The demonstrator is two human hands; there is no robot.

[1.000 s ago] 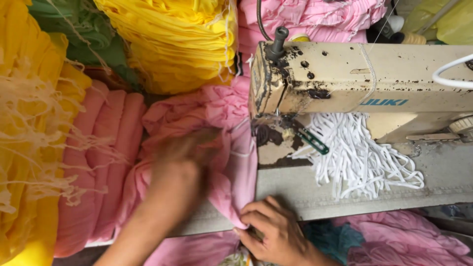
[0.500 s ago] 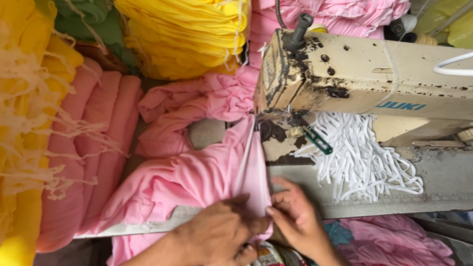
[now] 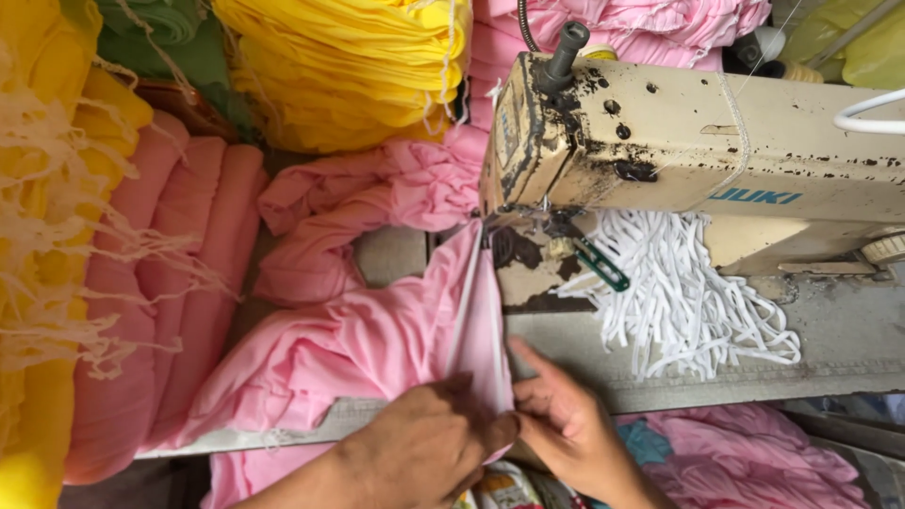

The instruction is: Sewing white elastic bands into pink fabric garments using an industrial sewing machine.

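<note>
Pink fabric (image 3: 377, 339) lies across the sewing table (image 3: 848, 349), running from the machine's needle area down to the table's near edge, where we pinch it with both hands. Our left hand (image 3: 424, 448) closes thumb and fingers on the cloth at the near edge, beside a narrow white strip (image 3: 464, 302) that runs along the fabric toward the needle. Our right hand (image 3: 566, 424) meets it just to the right, fingers drawn together on the same fold, the two hands touching.

A worn cream sewing machine (image 3: 679, 141) stands at the table's far right. At its foot lies a heap of white tape pieces (image 3: 688, 302), with green-handled snips (image 3: 599, 264) at the heap's left edge. More pink cloth (image 3: 377, 198) is bunched left of the machine. Beyond the table's left edge we see rolled salmon-pink fabric (image 3: 179, 283) and fringed yellow cloth (image 3: 47, 236); a stack of yellow fabric (image 3: 349, 66) sits at the far side.
</note>
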